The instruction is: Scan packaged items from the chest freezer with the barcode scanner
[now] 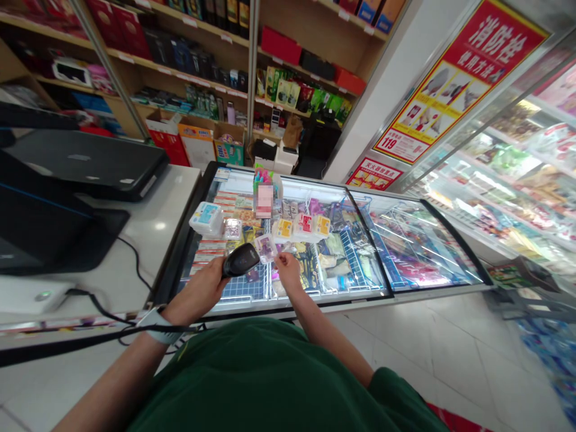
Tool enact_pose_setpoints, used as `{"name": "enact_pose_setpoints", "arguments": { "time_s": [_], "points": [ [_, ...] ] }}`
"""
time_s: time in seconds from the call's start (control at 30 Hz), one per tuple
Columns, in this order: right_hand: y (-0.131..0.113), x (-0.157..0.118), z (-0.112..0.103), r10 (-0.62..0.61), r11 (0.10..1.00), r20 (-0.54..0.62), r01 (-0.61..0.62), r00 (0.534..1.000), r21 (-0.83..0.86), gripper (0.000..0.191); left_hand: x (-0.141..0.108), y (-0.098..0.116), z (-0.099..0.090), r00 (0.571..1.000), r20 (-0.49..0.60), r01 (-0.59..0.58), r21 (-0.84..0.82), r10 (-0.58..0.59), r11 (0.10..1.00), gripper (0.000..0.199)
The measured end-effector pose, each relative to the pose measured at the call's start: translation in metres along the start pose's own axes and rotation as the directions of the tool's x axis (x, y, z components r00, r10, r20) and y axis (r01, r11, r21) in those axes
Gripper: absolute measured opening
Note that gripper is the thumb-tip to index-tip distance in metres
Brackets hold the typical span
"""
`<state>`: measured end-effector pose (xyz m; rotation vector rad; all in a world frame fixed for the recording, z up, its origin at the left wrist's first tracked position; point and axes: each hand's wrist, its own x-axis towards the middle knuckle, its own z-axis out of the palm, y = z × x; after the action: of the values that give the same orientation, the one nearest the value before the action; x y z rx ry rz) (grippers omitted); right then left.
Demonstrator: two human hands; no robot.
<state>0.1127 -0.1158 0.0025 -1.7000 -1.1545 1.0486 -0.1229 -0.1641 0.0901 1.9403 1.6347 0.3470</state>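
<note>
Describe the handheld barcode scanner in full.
The handheld barcode scanner is black, with a glossy, plastic-looking head, and its grip sits inside the person's left hand. It is tilted, its head angled toward a small packet pinched in the right hand, above a glass-topped freezer. Any cable is unclear.

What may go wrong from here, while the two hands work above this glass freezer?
The small clear packet is pinched in the right hand, so it may slip onto the glass freezer lid. The black handheld scanner in the left hand is close to the loose white and yellow packets lying on the glass, so it may knock them. The long black cable running past the left wrist may snag.
</note>
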Motion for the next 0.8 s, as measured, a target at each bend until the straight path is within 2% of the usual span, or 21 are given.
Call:
{"name": "enact_pose_setpoints", "arguments": {
  "time_s": [0.07,0.17,0.3,0.4,0.5,0.7,0.8],
  "points": [
    [0.003,0.001,0.001,0.027,0.999,0.007,-0.027,1.0,0.047,0.018,0.001,-0.002,0.001,1.0,-0.013,-0.004,-0.014,0.004,1.0,0.04],
    [0.004,0.007,0.001,0.137,0.966,0.048,-0.144,0.989,0.215,0.017,0.001,-0.004,0.0,0.998,-0.054,-0.029,-0.062,0.026,0.998,0.042],
    [-0.003,0.027,-0.001,0.306,0.826,0.094,-0.313,0.947,0.469,0.009,-0.001,-0.005,-0.002,0.998,-0.066,-0.014,-0.094,0.008,0.995,0.043],
    [-0.012,0.046,-0.004,0.371,0.742,0.07,-0.34,0.926,0.578,0.011,-0.004,-0.007,-0.003,0.997,-0.075,-0.002,-0.103,-0.006,0.995,0.042],
    [-0.018,0.063,-0.006,0.411,0.697,0.045,-0.346,0.91,0.628,0.016,-0.009,-0.009,-0.004,0.996,-0.085,-0.001,-0.098,-0.007,0.995,0.045],
    [-0.015,0.076,-0.002,0.465,0.699,-0.003,-0.365,0.885,0.615,0.029,-0.018,-0.021,-0.008,0.992,-0.115,0.032,-0.091,-0.043,0.995,0.048],
    [-0.007,0.073,0.002,0.382,0.809,-0.06,-0.302,0.922,0.505,0.034,-0.023,-0.031,-0.008,0.987,-0.136,0.069,-0.095,-0.081,0.993,0.048]
  ]
}}
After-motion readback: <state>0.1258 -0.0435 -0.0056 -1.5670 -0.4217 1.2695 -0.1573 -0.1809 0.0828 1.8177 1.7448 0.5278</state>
